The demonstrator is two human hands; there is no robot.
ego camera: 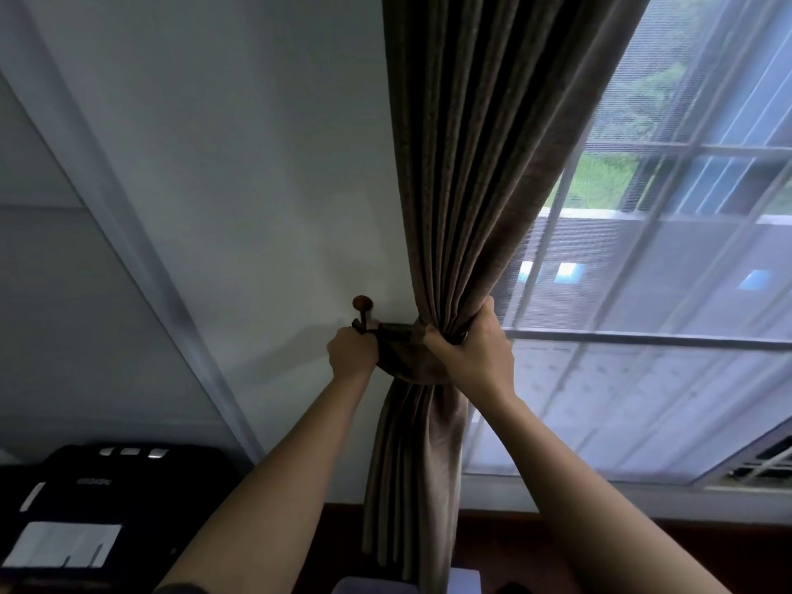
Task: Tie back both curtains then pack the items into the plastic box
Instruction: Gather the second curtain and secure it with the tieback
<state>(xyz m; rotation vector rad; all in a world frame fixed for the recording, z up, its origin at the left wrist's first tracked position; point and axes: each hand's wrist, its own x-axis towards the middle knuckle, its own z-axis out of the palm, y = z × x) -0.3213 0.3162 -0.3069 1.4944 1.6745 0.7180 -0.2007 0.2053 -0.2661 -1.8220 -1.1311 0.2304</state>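
Up beside the window (pixel 685 259), the right hand (pixel 471 349) is clenching the gathered curtain (pixel 471 165), fingers curling tightly round its bunched folds. The left hand (pixel 351 353) is gripping the end of the tieback (pixel 398 355), which is wrapping the curtain, just below the wall hook (pixel 363 308).

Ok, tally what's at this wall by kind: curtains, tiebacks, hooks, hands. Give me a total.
1 brown curtain
1 tieback
1 wall hook
2 hands: left hand, right hand
Total: 5
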